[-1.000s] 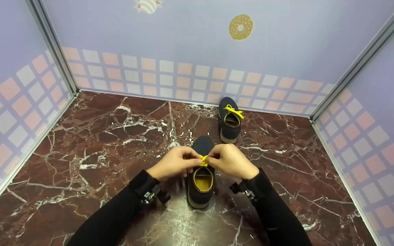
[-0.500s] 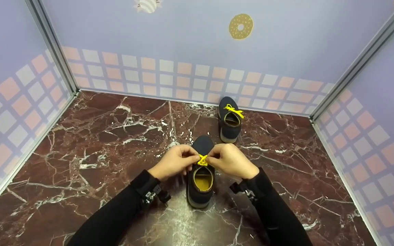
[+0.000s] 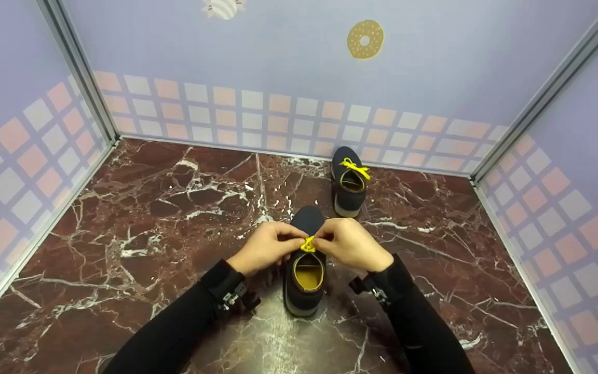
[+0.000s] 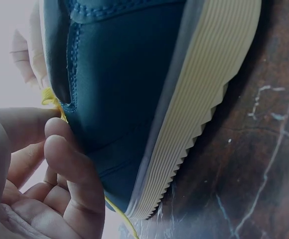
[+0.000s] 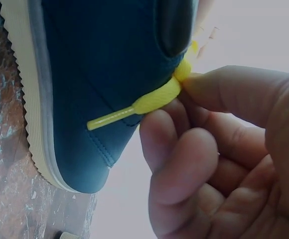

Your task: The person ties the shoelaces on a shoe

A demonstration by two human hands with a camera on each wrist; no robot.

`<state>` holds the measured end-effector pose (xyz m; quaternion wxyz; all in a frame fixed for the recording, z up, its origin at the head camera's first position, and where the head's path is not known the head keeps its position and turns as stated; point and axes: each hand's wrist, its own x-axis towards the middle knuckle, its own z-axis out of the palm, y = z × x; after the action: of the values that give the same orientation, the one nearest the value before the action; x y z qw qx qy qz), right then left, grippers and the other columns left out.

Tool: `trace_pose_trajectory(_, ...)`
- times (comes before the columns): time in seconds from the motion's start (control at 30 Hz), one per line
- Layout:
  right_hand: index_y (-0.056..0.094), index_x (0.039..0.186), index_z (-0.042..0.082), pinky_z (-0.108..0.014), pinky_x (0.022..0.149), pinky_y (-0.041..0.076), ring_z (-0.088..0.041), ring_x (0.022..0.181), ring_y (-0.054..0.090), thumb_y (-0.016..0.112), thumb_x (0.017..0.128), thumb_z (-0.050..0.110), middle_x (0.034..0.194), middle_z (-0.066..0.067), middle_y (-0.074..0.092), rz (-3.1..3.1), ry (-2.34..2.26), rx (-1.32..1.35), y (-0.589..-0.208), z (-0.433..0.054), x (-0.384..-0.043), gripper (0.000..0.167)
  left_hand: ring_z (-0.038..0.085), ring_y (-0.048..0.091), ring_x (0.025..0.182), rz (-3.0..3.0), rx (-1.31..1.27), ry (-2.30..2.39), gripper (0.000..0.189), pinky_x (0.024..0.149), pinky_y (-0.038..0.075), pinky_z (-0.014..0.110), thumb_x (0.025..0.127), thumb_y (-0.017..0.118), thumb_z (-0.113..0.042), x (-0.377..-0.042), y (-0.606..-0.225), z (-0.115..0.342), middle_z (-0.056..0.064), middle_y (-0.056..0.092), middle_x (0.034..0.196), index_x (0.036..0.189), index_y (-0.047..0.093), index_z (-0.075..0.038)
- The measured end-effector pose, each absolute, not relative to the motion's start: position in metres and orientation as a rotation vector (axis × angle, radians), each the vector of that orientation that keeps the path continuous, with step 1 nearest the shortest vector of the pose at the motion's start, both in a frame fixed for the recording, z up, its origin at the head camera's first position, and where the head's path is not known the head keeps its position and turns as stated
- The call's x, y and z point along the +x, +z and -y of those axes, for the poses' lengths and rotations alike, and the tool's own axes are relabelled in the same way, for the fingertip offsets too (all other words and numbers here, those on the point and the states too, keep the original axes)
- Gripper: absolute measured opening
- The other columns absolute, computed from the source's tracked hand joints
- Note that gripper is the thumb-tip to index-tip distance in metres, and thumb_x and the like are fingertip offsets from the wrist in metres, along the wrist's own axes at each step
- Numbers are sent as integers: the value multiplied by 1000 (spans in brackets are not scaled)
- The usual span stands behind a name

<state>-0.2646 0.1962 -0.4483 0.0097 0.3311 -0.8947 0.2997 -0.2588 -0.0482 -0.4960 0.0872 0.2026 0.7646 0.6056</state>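
A dark navy shoe (image 3: 303,301) with a yellow lining stands on the floor in the middle of the head view, toe pointing away. Over its tongue, yellow shoelace (image 3: 308,246) is gathered between the two hands. My left hand (image 3: 265,247) pinches it from the left with thumb and forefinger; in the left wrist view a small yellow loop (image 4: 49,96) shows at the fingertips. From the right, my right hand (image 3: 353,244) pinches the shoelace too. Its tipped end (image 5: 111,118) sticks out past the right fingers, across the side of the shoe in the right wrist view.
A second dark shoe (image 3: 348,201), its yellow lace (image 3: 354,168) tied in a bow, stands farther back on the right near the wall. Light purple panels (image 3: 278,52) with a checked border enclose the brown marbled floor (image 3: 185,208) at the back and both sides.
The left fingertips draw slightly left by half a second ago, then come back in toward the right ones. The right hand stays almost still, and both shoes keep their places.
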Motion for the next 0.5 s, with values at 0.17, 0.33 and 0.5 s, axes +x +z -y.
trace_pose_trajectory(0.17,85,97,15,-31,73,58,-7,78,67,80,102,17,90,6,75,2791,939,1037,-448,-197,-264,7,12,58,56,-2287,615,1788,21,48,51,27,105,77,-12,-259,-496,48,4,71,86,123,84,-4)
trace_pose_trajectory(0.33,85,98,15,-31,73,58,-7,78,67,81,102,18,91,6,76,2786,928,1044,-448,-197,-264,7,12,58,57,-2281,593,1805,17,48,51,24,104,78,-12,-258,-496,47,4,70,84,118,84,-3)
trace_pose_trajectory(0.5,85,97,15,-30,72,58,-6,77,67,81,103,19,91,7,75,2779,926,1060,-448,-197,-264,8,14,58,58,-2281,587,1826,13,47,49,23,104,78,-11,-257,-496,46,1,69,81,114,83,-4)
